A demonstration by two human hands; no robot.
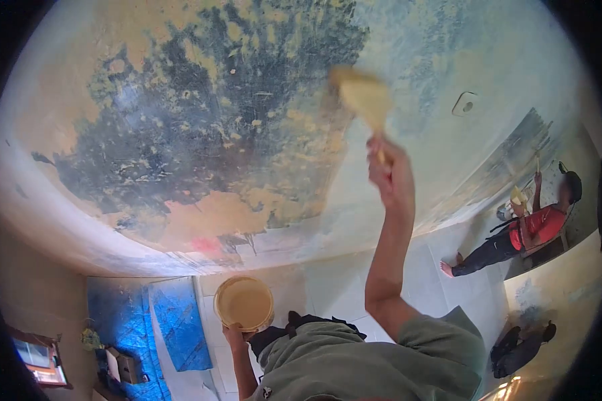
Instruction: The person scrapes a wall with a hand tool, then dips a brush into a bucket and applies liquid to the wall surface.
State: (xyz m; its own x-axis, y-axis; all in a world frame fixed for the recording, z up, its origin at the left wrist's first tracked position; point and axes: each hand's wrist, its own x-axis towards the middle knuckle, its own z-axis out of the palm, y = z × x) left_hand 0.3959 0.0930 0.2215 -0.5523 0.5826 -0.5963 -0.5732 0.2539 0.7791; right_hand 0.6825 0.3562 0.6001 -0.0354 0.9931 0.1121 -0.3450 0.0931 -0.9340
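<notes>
My right hand is closed round the handle of a wide paintbrush, raised against the wall. The brush is slightly blurred, its bristles at the edge of a dark, mottled patch on the pale wall. Lower down, my left hand grips the near rim of a round bucket. Inside the bucket is a smooth, cream-coloured material. Part of my left hand's fingers is hidden by the bucket.
A person in a red shirt works at the wall on the right. Another person in dark clothes is at the lower right. Blue sheeting and a box lie at the lower left. A socket sits on the wall.
</notes>
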